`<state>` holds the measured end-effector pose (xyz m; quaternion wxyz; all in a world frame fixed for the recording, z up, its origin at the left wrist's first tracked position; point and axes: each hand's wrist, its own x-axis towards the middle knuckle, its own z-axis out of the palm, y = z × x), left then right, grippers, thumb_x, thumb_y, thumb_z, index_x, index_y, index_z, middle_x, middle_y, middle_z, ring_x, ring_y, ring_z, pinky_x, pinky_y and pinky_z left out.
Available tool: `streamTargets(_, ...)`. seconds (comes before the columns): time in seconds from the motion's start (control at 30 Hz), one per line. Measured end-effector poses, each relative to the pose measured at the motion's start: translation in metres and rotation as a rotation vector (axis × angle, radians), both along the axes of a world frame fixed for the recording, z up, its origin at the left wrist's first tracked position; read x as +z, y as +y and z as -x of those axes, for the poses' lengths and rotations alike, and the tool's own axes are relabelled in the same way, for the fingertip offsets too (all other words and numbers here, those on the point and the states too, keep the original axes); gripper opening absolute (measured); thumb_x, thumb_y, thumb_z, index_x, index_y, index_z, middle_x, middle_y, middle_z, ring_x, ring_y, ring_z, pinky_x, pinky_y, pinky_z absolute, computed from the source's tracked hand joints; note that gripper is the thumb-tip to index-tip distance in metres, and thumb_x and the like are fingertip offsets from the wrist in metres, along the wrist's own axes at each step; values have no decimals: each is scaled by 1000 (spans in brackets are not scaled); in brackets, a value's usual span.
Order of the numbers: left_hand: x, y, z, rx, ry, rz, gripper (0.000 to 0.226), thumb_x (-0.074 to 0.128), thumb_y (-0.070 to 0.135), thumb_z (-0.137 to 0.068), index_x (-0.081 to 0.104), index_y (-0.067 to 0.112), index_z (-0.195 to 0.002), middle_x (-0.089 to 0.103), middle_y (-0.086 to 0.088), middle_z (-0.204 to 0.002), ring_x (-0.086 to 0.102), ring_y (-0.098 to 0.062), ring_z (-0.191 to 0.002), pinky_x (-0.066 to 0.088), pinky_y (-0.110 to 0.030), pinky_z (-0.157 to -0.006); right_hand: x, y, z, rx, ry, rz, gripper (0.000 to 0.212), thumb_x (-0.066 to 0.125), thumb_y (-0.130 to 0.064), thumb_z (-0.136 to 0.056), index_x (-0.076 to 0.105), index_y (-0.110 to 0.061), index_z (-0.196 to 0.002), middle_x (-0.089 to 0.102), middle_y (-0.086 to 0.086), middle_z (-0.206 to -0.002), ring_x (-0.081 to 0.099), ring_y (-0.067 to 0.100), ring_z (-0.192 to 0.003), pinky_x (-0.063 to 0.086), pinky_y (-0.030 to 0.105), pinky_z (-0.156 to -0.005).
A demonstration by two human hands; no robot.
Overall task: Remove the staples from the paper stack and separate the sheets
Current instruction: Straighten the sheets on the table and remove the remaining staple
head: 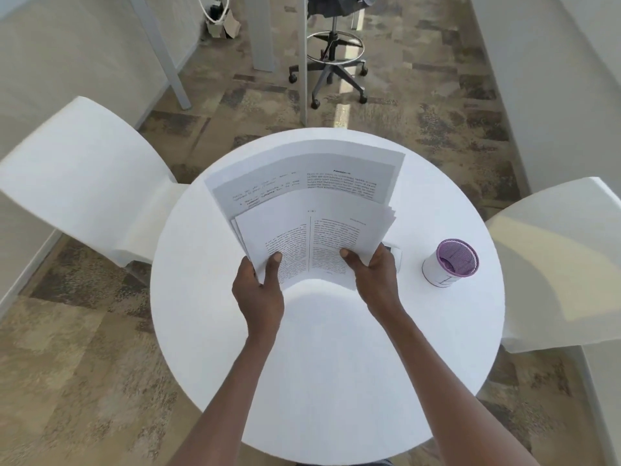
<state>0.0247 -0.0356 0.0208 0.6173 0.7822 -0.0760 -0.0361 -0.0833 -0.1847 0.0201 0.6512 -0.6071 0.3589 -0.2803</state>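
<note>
**Both hands lift the stack to look it over**

Clearly, I see the left hand (257, 290) and right hand (374, 274) each pinching the paper stack (312, 237) above the table (329, 364), tilted toward me, probably to find staples; a cup (452, 264) stands right of the stack.

a round white desk (329, 381) stands on mottled brown and tan carpet (84, 381), with a white chair (84, 183) just beside its left edge and another white chair (557, 264) at its right. beyond the desk, a wheeled grey stool (332, 58) with a foot ring sits among grey posts (304, 62). pale walls (67, 45) rise beyond both chairs, and sunlight falls across the right chair.
</note>
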Motion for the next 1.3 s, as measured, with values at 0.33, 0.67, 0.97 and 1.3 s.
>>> streamTargets(0.33,-7,5,5,-61,41,-24,27,72,22,-89,58,5,-105,66,-5,-96,58,-18,-85,46,-27,-77,-11,2,7,32,-30,-96,35,80,-5,-80,70,-17,-112,77,3,-110,72,24,-104,58,42,-90)
streamTargets(0.67,7,3,4,-65,-86,-65,17,61,18,-97,54,3,-97,50,4,-78,47,6,-67,36,-13,-61,4,-5,8,57,-89,-98,29,80,-6,-80,75,-20,-105,79,-3,-105,74,15,-99,57,22,-80)
streamTargets(0.97,2,6,4,-111,-92,-96,13,48,13,-102,43,5,-93,45,9,-77,47,7,-69,36,-7,-60,7,-1,9,74,-86,-126,32,78,2,-81,72,-8,-110,77,9,-110,73,27,-104,58,41,-93)
streamTargets(1.3,11,9,7,-76,-137,-51,18,42,6,-104,35,10,-87,36,12,-73,44,6,-64,36,-7,-60,12,-5,11,121,-82,-47,22,84,-10,-78,74,-14,-97,78,4,-100,73,18,-96,55,31,-83)
